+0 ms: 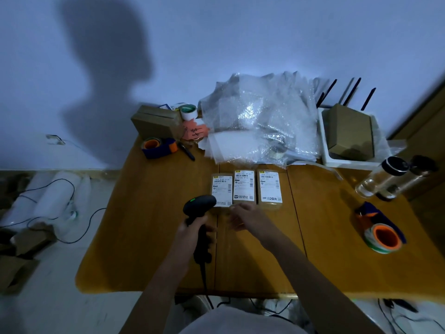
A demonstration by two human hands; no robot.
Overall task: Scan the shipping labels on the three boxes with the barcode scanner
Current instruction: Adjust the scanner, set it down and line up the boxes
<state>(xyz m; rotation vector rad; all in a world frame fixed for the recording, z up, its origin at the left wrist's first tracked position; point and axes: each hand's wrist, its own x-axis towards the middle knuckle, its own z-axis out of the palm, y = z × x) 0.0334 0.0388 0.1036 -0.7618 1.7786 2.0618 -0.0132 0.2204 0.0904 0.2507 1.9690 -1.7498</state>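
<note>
Three small brown cardboard boxes lie flat in a row at the centre of the frame on a smooth wooden bench (149, 237), each topped with a white printed label: left box (221, 189), middle box (244, 186), right box (269, 188). The left hand (190, 233) is clenched round the grip of a matte black, rounded scanner (198, 206); its head, showing a green light, overlaps the left box's near corner, and its cord runs down toward the lower edge. The right hand (245, 216) hangs just below the middle box, fingers loose and spread, holding nothing, forearm slanting in from the lower right. Crinkled clear bubble wrap (260, 121) is heaped above the boxes.
</note>
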